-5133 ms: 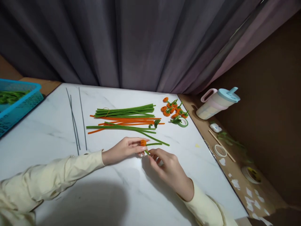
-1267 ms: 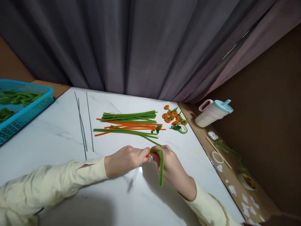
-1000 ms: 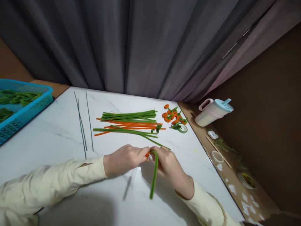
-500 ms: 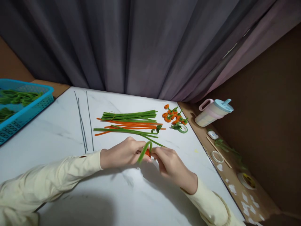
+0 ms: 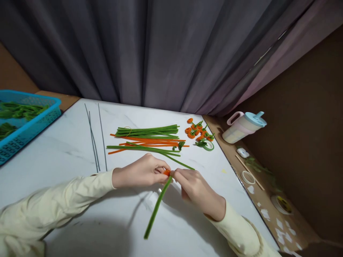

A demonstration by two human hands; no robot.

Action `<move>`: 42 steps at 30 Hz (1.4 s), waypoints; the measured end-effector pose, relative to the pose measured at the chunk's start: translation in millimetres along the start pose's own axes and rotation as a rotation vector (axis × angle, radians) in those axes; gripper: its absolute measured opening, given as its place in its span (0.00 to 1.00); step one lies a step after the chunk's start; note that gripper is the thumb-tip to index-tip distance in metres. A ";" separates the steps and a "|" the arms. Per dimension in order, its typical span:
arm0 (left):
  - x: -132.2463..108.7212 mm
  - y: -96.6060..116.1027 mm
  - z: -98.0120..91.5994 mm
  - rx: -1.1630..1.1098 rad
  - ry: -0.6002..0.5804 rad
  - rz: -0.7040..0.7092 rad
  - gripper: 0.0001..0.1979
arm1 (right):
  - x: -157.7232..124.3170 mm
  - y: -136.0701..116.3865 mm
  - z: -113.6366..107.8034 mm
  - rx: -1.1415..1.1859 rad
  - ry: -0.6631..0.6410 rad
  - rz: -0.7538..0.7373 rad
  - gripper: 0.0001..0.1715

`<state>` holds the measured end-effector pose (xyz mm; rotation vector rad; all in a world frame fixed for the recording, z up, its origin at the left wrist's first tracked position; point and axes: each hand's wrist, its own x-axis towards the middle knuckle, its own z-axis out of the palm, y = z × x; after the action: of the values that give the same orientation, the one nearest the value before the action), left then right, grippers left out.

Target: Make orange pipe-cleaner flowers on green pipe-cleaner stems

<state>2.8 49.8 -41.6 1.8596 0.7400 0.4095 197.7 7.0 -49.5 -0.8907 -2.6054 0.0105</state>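
Observation:
Between the fingertips of my left hand (image 5: 144, 172) is a small orange pipe-cleaner piece (image 5: 166, 172), mostly covered by the fingers. My right hand (image 5: 197, 189) pinches a green pipe cleaner (image 5: 158, 207) at its upper end, right against the orange piece. The free length of that stem slants down and toward me over the white table. Just beyond my hands lie loose green stems (image 5: 144, 148), orange pipe cleaners (image 5: 158, 142) and a bundle of green pipe cleaners (image 5: 147, 131). Small orange pumpkin-like pieces (image 5: 198, 132) with green tops sit in a cluster at the far right.
A green tape roll (image 5: 209, 145) lies by the cluster. Thin dark wires (image 5: 102, 137) lie on the left, near a blue basket (image 5: 40, 123) holding green pieces. Along the right ledge stand a tumbler (image 5: 242, 127), a white tape roll (image 5: 248, 177) and paper scraps (image 5: 279, 224).
The green pipe cleaner, looped above my fingers before, now hangs out straight toward me. Both hands stay nearly in place, with the left fingers closed further over the orange piece.

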 end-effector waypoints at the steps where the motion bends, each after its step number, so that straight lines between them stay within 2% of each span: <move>1: 0.1 1.2 -0.5 -0.072 -0.025 -0.051 0.08 | 0.8 -0.4 -1.1 -0.040 0.014 -0.029 0.17; 5: 1.0 3.6 -1.6 -0.250 -0.088 -0.198 0.08 | 4.3 -3.6 -3.3 -0.211 0.044 -0.171 0.14; 7: 1.8 3.6 -2.1 -0.247 -0.100 -0.208 0.08 | 4.6 -4.2 -3.5 -0.281 0.048 -0.218 0.11; 9: 2.5 3.4 -2.5 -0.199 -0.098 -0.170 0.08 | 3.3 -3.0 -4.3 -0.269 0.021 -0.199 0.10; 11: 2.3 2.7 -2.1 -0.065 -0.052 -0.066 0.08 | 1.2 0.1 -6.6 -0.107 -0.026 -0.084 0.11; 15: -2.3 -2.5 4.3 0.368 0.118 0.202 0.11 | -1.1 7.8 -14.8 0.446 -0.099 0.350 0.09; 17: -6.0 -7.2 9.5 0.556 0.172 0.299 0.12 | -0.1 10.3 -18.0 0.651 -0.170 0.519 0.09; 21: -11.9 -14.6 16.5 0.926 0.234 0.551 0.15 | 4.8 12.6 -17.5 0.979 -0.278 0.662 0.18; 23: -13.5 -15.4 17.3 1.061 0.264 0.657 0.17 | 7.6 13.5 -15.5 1.065 -0.297 0.690 0.21; 25: -14.1 -14.9 17.2 1.129 0.290 0.696 0.18 | 9.9 14.3 -14.1 1.095 -0.310 0.718 0.21; 29: -14.0 -13.9 17.4 1.166 0.306 0.720 0.17 | 11.4 12.6 -14.9 1.027 -0.269 0.747 0.13; 32: -13.6 -13.6 18.6 1.175 0.341 0.733 0.18 | 11.5 5.6 -15.9 0.780 -0.209 0.666 0.08; 36: -13.4 -13.0 19.7 1.157 0.373 0.712 0.20 | 13.2 -6.2 -14.1 0.479 -0.134 0.536 0.09; 39: -13.2 -13.7 19.9 1.157 0.369 0.701 0.20 | 14.4 -10.9 -12.4 0.381 -0.118 0.489 0.10; 42: -12.4 -15.0 19.8 1.147 0.413 0.710 0.22 | 13.3 -10.9 -11.8 0.334 -0.093 0.500 0.09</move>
<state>0.6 31.6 -62.5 3.1979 0.5856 0.9757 185.9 4.7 -32.5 -1.4016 -2.2901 0.6126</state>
